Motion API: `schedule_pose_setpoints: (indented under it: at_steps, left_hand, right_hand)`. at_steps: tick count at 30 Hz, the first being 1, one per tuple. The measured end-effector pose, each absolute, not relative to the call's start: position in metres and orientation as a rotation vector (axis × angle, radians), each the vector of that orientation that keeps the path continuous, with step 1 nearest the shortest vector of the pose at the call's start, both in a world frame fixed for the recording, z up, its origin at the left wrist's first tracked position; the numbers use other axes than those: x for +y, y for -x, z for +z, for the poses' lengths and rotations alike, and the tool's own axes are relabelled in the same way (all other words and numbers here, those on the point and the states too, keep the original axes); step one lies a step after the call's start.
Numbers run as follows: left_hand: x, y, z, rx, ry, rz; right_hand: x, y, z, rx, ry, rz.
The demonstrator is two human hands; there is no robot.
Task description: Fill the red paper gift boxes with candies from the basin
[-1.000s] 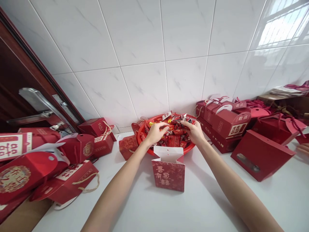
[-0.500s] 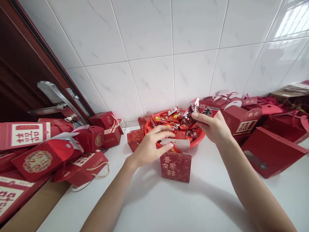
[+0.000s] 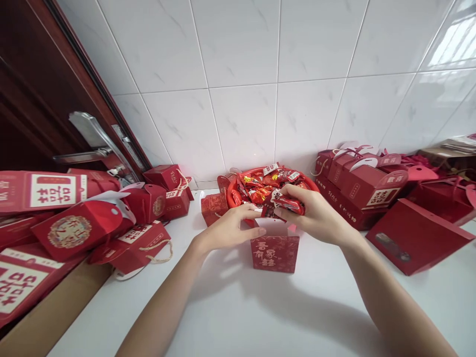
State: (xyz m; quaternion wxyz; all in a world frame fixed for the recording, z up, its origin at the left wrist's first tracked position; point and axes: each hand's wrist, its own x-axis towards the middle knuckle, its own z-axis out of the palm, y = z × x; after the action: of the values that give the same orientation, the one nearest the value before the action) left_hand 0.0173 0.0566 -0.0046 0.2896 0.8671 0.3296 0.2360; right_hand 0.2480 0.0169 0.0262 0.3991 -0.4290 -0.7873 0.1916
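A small red gift box [image 3: 275,255] with pale lettering stands upright on the white surface, its top open and a white inner flap raised. My right hand [image 3: 316,210] is closed on shiny red-and-dark wrapped candies [image 3: 284,202], held just above the opening. At the box's upper left is my left hand [image 3: 230,227], thumb and fingers apart. Its thumb rests at the rim and its fingertips come close to the candies. Right behind the box sits a red plastic basket [image 3: 311,184] heaped with wrapped sweets, partly hidden by my hands.
Several red gift boxes [image 3: 72,230] are piled at the left over a cardboard carton [image 3: 70,302]. More red boxes [image 3: 372,186] stand at the right, with an open red box [image 3: 416,238] in front. A tiled wall [image 3: 245,114] rises behind, and a door handle [image 3: 89,148] juts out at the left.
My right hand has moved left and down with the candies, from beside the basket to above the gift box. My left hand's fingers have drawn back slightly at the box. The view has shifted a little.
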Motion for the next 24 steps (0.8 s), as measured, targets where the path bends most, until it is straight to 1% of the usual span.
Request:
schedule_pose_setpoints:
  at_steps: [6, 13, 18, 24]
  left_hand:
    - [0.056, -0.015, -0.005, 0.936, -2.271, 0.601]
    - [0.057, -0.015, -0.002, 0.835, -2.279, 0.566]
    - [0.058, -0.013, -0.004, 0.910, -2.221, 0.590]
    - [0.057, -0.013, -0.005, 0.912, -2.219, 0.568]
  right_hand:
    - [0.017, -0.246, 0.025, -1.982, 1.113, 0.412]
    - [0.017, -0.248, 0.023, -2.100, 1.060, 0.510]
    - [0.015, -0.248, 0.024, -1.927, 1.103, 0.458]
    - [0.019, -0.239, 0.017, -1.753, 1.066, 0.709]
